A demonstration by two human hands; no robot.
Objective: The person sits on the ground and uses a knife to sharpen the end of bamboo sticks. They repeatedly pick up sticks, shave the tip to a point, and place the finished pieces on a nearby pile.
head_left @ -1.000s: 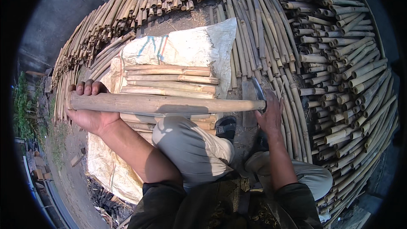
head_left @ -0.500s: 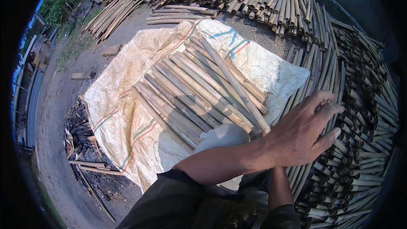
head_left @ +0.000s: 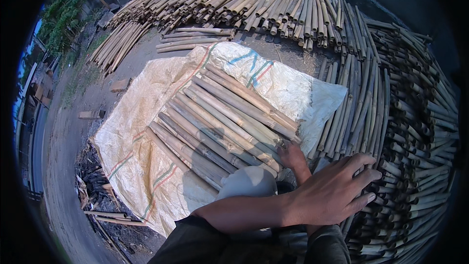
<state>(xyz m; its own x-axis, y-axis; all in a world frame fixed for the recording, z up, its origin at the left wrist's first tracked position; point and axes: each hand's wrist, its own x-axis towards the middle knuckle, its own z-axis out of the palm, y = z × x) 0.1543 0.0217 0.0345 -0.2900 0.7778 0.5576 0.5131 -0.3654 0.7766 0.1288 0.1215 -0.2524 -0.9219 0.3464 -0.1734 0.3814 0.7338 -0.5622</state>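
A row of cut bamboo poles point(head_left: 222, 117) lies side by side, slanting across a whitish woven plastic sheet point(head_left: 129, 166) on the ground. At the near right ends of these poles is my right hand point(head_left: 292, 156), its fingers curled on the end of one bamboo pole. My left forearm crosses over the right one. Beyond it, to the right, my left hand point(head_left: 339, 188) hangs in the air with fingers bent and apart, holding nothing. A pale grey rounded shape point(head_left: 248, 183) covers some of the poles' near ends.
Large bamboo stacks point(head_left: 234, 5) stretch along the back, and more piled bamboo point(head_left: 415, 166) fills the right side. Charred debris point(head_left: 88, 181) and a few thin poles point(head_left: 115, 218) lie at the left. Two bricks point(head_left: 92, 114) rest on the dirt further off.
The pole that lay slantwise on top now lies in line with the row. My right hand has come out from behind the left, further up. My left hand sits slightly lower.
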